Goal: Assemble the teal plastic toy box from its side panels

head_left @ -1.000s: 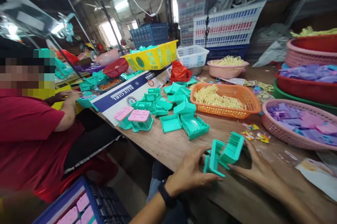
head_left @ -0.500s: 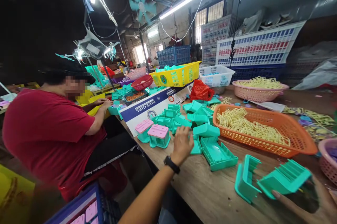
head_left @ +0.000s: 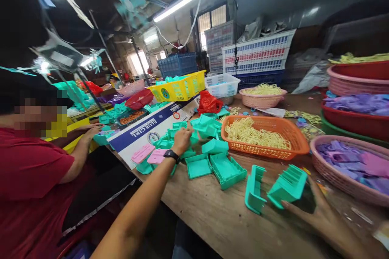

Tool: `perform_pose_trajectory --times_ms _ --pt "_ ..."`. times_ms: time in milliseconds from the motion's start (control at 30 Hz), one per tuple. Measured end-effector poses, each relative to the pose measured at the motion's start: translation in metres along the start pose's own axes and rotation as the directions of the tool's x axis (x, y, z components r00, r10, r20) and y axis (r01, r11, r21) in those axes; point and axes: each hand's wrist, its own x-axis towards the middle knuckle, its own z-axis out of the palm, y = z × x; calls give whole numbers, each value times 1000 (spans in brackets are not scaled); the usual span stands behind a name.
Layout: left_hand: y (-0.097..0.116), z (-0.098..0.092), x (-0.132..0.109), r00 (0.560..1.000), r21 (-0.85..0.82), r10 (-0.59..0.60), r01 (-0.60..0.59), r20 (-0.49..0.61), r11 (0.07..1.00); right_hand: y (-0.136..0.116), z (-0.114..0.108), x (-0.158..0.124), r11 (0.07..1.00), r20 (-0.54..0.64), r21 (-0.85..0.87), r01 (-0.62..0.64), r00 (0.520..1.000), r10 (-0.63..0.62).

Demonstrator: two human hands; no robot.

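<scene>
Your right hand (head_left: 322,218) lies nearest you on the wooden bench (head_left: 219,218), its fingers (head_left: 293,206) spread and curled around the slotted teal piece (head_left: 288,186), which tilts up off the bench. Just left of that piece, not quite touching it, stands a teal bracket (head_left: 253,189) on its edge.

Taking the orange basket (head_left: 288,145) as your landmark: the slotted piece sits in front of it, on your side, and the basket itself is heaped with pale yellow strips (head_left: 255,133). In front and to the left of the basket lie two open teal trays (head_left: 226,170), side by side. Left of the basket, your left arm stretches out across the bench, a black watch (head_left: 172,155) on the wrist, and your left hand (head_left: 181,140) rests on the pile of teal parts (head_left: 206,127). Its fingers are bent down into the pile; whether they grip anything cannot be told.

Further left of the basket, pink-topped pieces (head_left: 152,155) lie against a flattened blue-and-white carton (head_left: 146,127), and a person in a red shirt (head_left: 27,186) works beside it. To the right of the basket, a pink basket (head_left: 331,178) holds purple parts. Beyond the orange basket stand a red bag (head_left: 208,103), a yellow crate (head_left: 179,86) and a white crate (head_left: 221,84).
</scene>
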Motion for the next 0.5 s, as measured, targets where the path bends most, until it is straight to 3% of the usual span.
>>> perform_pose_trajectory --times_ms 100,200,267,333,367,433,500 --pt "3 -27 -24 997 40 30 -27 -69 999 -20 -10 -2 994 79 91 -53 996 46" --pt "5 -44 -64 985 38 77 -72 -154 997 -34 -23 -4 992 112 100 -83 991 72" --pt "6 -43 -102 935 44 166 -160 -313 986 -36 -35 -11 997 131 42 -68 989 62" --pt "8 -30 -147 806 80 298 -300 -512 950 -27 -47 -24 999 156 -37 -8 988 14" --pt "10 -19 -170 756 98 339 -346 -560 933 -19 -52 -34 997 162 -72 25 987 -13" --pt "20 8 -211 730 77 364 -395 -579 915 3 -59 -58 991 150 -116 72 987 -54" --pt "36 38 -240 732 -16 307 -398 -608 917 29 -60 -84 985 118 -143 101 989 -85"
